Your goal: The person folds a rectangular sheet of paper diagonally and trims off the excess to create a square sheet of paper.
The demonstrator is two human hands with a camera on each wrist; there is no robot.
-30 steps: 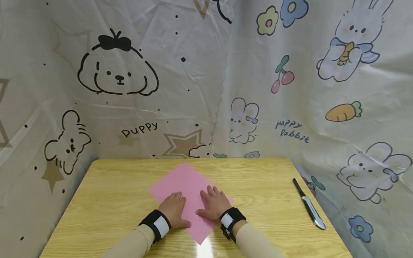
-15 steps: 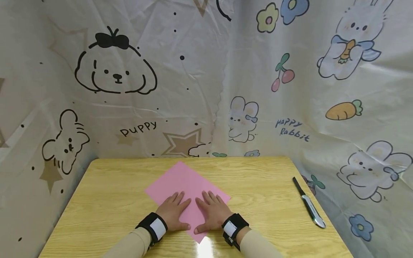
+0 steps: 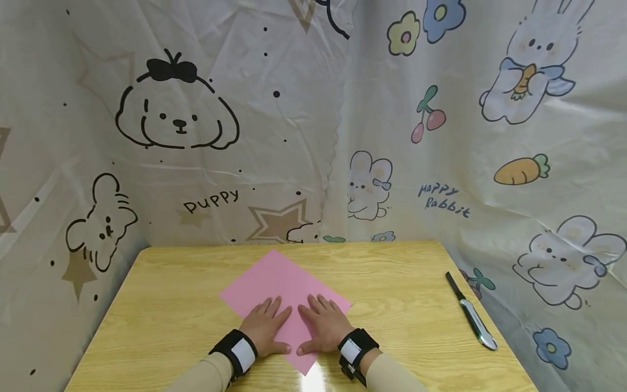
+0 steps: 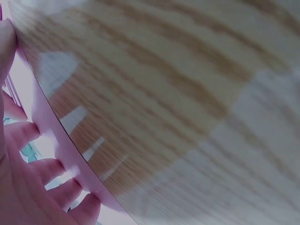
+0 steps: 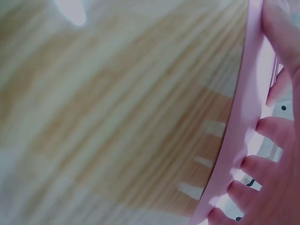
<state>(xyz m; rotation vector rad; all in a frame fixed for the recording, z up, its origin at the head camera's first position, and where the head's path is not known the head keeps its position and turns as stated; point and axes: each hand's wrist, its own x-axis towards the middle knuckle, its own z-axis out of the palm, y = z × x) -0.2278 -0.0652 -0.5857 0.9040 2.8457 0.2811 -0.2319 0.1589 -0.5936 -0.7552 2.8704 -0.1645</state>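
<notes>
A square sheet of pink paper lies flat on the wooden table, turned so one corner points toward me. My left hand rests on its lower left edge with fingers spread. On the lower right edge rests my right hand, fingers spread too, the two thumbs a little apart near the front corner. In the left wrist view the fingertips touch the pink paper along its edge. The right wrist view likewise has fingertips on the paper.
A utility knife with a black and silver body lies near the right edge of the wooden table. Printed cloth with cartoon animals hangs behind and at both sides of the table.
My right hand has slid a little toward me along the paper, and its thumb now lies closer to the front corner. The left hand's fingers have spread wider. The paper shifted slightly left.
</notes>
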